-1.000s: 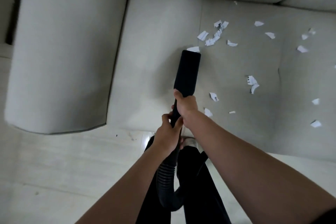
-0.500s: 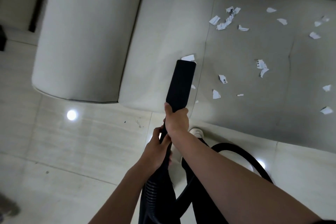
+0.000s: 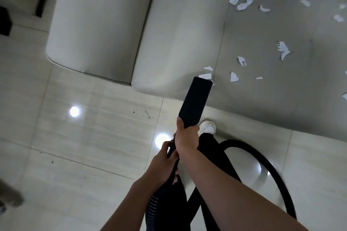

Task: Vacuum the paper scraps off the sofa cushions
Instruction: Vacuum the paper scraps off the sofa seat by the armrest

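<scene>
Single head-worn wide-angle cam, standing height, pitched forward and steeply down. Forearms enter from bottom edge; left hand (image 3: 165, 157), right hand (image 3: 187, 138) and vacuum nozzle (image 3: 195, 99) sit near centre, close. Sofa cushion (image 3: 187, 24) fills upper right, armrest (image 3: 97, 15) upper left-centre, tiled floor (image 3: 75, 146) left and bottom, hose (image 3: 242, 146) lower right. Straight edges bow.

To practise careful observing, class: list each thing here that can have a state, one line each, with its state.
vacuum nozzle, tip at the seat cushion's front edge, beside a scrap.
hose, loops over the floor.
right hand, grips the nozzle's base.
left hand, grips the hose behind it.
paper scraps, scattered on the cushion, not yet vacuumed.
</scene>
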